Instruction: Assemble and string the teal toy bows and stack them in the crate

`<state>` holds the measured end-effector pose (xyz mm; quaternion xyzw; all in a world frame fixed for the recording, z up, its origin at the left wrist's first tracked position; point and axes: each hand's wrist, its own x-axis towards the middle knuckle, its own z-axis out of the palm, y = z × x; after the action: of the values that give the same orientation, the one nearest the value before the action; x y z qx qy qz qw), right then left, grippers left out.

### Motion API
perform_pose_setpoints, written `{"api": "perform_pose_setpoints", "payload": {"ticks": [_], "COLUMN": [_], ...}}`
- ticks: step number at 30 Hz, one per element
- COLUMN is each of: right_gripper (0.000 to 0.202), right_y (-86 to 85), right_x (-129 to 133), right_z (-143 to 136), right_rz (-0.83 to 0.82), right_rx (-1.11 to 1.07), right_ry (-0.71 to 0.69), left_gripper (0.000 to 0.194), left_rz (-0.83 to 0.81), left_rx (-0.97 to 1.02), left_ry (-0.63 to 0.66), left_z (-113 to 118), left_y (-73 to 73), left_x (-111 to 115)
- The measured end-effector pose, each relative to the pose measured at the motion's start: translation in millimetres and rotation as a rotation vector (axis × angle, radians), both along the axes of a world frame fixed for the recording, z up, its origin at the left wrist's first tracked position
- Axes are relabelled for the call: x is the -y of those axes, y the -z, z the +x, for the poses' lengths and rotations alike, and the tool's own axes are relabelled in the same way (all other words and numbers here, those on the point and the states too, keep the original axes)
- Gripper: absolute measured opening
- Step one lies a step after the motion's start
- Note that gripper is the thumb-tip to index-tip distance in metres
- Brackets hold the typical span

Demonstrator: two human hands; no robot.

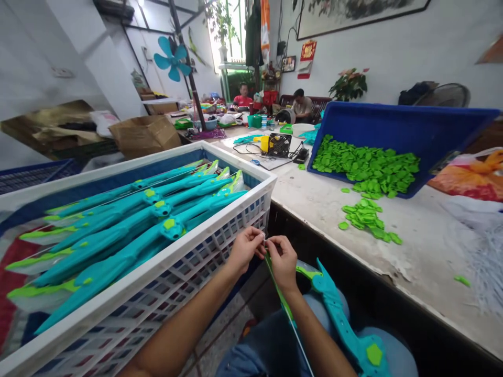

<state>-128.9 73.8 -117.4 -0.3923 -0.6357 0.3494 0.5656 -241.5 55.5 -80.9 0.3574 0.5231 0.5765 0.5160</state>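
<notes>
Pinching white string (301, 345), left hand (243, 252) and right hand (285, 262) fingertip-tight, forearms (188, 317) converging.

The nearest toy bow (334, 309) was turquoise with a lime-green inset (374, 354) and a white string (299, 340); the stacked bows (135, 248) showed turquoise and lime green. The crate (271, 181) was white with a lattice pattern, the tub (396, 125) deep blue, the loose plastic pieces (363, 214) bright green. The worktop (314, 201) was off-white with darker stains.
</notes>
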Motion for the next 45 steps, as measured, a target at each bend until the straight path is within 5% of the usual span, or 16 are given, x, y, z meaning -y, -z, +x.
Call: {"api": "perform_pose_setpoints", "payload": {"ticks": [9,15,20,28,33,42,45], "right_gripper": [0.012,0.027,0.019,0.013,0.015,0.016,0.017], "right_y": [-5.0,-0.7,-12.9,-20.3,-21.0,-5.2,-0.1], "right_x": [-0.9,-1.2,-6.4,-25.7,-21.2,-15.8,-13.0], "right_z": [-0.4,-2.2,8.8,27.9,32.3,33.9,36.0], "right_rz": [0.069,0.085,0.22,0.293,0.433,-0.048,-0.05], "right_rx": [-0.091,-0.049,0.051,0.217,0.416,0.122,0.119], "right_ry": [0.023,0.027,-0.051,-0.232,-0.148,-0.212,-0.249], "left_gripper": [0.038,0.026,0.012,0.006,0.014,0.017,0.015], "left_rz": [-0.083,-0.057,-0.127,-0.21,-0.178,-0.117,-0.1], "left_rx": [0.13,0.122,0.12,0.248,0.14,-0.182,-0.239], "left_ry": [0.143,0.001,-0.067,0.119,0.171,0.149,0.162], "left_z": [-5.5,10.2,14.3,-1.0,-2.7,1.8,-1.7], "left_y": [-2.9,-5.8,-8.9,-13.8,-7.2,-2.6,2.3], "left_x": [0.0,0.5,-3.1,-4.2,-2.0,-1.9,0.3]}}
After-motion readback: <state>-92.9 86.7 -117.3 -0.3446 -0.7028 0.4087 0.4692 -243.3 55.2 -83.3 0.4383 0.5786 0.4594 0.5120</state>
